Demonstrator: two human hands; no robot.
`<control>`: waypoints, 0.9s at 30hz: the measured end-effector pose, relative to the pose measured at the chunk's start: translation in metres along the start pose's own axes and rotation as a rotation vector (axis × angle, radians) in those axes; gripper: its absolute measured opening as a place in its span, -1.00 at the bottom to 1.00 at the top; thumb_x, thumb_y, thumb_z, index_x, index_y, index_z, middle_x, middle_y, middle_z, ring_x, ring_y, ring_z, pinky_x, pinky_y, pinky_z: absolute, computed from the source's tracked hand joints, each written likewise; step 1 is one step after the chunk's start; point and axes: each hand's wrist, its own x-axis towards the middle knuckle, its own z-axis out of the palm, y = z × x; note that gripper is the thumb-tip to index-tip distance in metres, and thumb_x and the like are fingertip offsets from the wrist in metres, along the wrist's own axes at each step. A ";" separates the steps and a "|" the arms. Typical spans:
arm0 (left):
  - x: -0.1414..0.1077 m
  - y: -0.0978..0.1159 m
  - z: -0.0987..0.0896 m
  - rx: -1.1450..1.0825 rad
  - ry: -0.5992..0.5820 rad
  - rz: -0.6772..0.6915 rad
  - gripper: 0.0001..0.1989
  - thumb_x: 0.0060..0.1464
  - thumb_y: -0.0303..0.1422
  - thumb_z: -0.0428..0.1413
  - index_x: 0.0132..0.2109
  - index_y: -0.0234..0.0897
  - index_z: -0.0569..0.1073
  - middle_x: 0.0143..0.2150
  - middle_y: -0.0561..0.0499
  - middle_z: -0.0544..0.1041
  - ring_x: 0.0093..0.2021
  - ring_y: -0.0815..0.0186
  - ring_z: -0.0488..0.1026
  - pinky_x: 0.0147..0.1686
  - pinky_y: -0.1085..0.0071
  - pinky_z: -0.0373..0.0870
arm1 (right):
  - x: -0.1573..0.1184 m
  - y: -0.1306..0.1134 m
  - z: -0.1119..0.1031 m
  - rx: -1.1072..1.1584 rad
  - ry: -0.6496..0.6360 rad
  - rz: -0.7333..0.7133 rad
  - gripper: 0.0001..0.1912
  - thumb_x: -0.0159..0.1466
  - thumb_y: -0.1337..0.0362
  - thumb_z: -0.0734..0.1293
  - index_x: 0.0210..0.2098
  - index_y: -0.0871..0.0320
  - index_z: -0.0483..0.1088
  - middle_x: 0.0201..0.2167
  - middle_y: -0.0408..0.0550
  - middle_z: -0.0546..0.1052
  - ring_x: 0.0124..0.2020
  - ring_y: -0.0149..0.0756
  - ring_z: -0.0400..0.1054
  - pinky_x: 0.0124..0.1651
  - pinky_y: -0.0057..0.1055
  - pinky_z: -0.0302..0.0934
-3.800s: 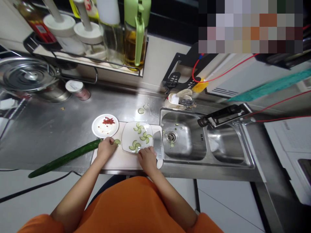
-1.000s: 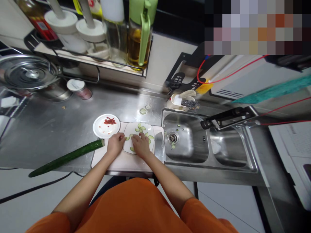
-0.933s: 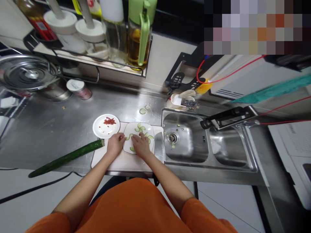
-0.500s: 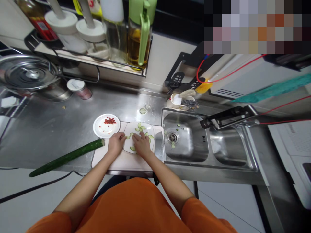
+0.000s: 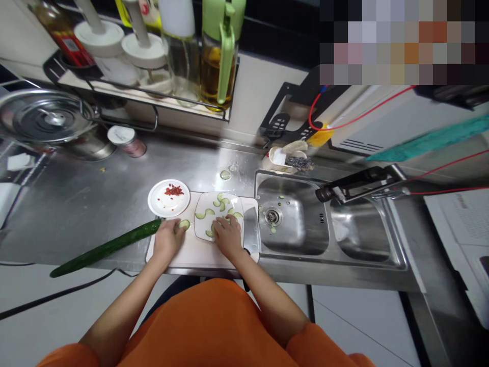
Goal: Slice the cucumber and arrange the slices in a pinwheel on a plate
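My left hand (image 5: 168, 239) is over the left part of the pale cutting board (image 5: 198, 257), its fingers closed at the edge of a round cucumber slice (image 5: 184, 224). Beside it, my right hand (image 5: 228, 237) rests over the white squarish plate (image 5: 206, 201), fingers bent a little and apart; what lies under its fingertips is partly hidden. Curved cucumber pieces (image 5: 220, 199) lie in patterns on that plate. A long cucumber (image 5: 107, 248) slants across the counter, its cut end by my left hand. Behind is a round white plate (image 5: 156, 196) with small red bits (image 5: 174, 190).
A double steel sink (image 5: 301, 219) is at the right, with green scraps near its drain. A knife handle (image 5: 246, 283) shows at the board's front edge. A lidded pot (image 5: 87, 145) and a small canister (image 5: 132, 144) stand back left, below a rack of bottles (image 5: 217, 76).
My left hand has moved from the plate's left edge back to the slice on the board, leaving a curved piece on the plate. My right hand has shifted slightly and bent its fingers.
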 end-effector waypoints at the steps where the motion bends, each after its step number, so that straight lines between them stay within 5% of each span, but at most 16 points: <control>1: -0.002 -0.003 0.002 0.021 -0.009 0.006 -0.61 0.05 -0.20 0.02 -0.05 -0.35 0.48 -0.14 -0.20 0.51 -0.10 0.10 0.42 -0.05 0.27 0.32 | -0.003 -0.002 0.000 0.010 -0.006 0.005 -0.76 0.34 0.30 0.17 -0.07 0.07 0.42 0.04 0.01 0.42 0.12 -0.01 0.04 -0.05 -0.17 0.02; 7: 0.000 -0.004 0.014 0.066 0.004 -0.024 -0.65 0.03 -0.22 0.00 -0.10 -0.34 0.47 -0.17 -0.23 0.47 -0.16 0.09 0.42 -0.08 0.23 0.33 | -0.014 -0.013 -0.004 0.024 -0.038 0.003 -0.78 0.34 0.31 0.18 -0.10 0.05 0.41 0.02 -0.01 0.42 0.09 -0.06 0.05 -0.10 -0.21 0.06; 14: 0.002 0.006 0.008 -0.026 -0.008 -0.062 -0.77 0.02 -0.22 0.02 -0.25 -0.27 0.41 -0.33 -0.10 0.49 -0.29 0.17 0.42 -0.21 0.30 0.32 | -0.015 -0.017 -0.007 0.059 -0.043 0.018 -0.77 0.33 0.30 0.18 -0.12 0.02 0.44 0.00 -0.05 0.43 0.08 -0.07 0.06 -0.11 -0.22 0.09; 22: -0.008 0.022 -0.020 -0.310 -0.133 -0.053 -0.72 -0.06 -0.11 0.11 -0.31 -0.20 0.51 -0.48 0.08 0.50 -0.44 0.33 0.39 -0.38 0.46 0.27 | -0.001 -0.023 -0.002 0.339 -0.014 0.096 -0.72 0.29 0.33 0.24 -0.04 0.11 0.46 -0.11 -0.01 0.53 -0.02 -0.18 0.23 0.02 -0.26 0.10; 27: -0.003 0.032 -0.021 -0.560 -0.215 -0.060 -0.62 -0.19 -0.02 0.19 -0.36 -0.25 0.55 -0.54 0.09 0.46 -0.49 0.39 0.32 -0.44 0.46 0.25 | 0.014 -0.029 -0.002 0.583 -0.014 0.142 -0.72 0.24 0.32 0.30 -0.06 0.07 0.48 -0.11 -0.08 0.55 -0.05 -0.24 0.33 0.00 -0.33 0.15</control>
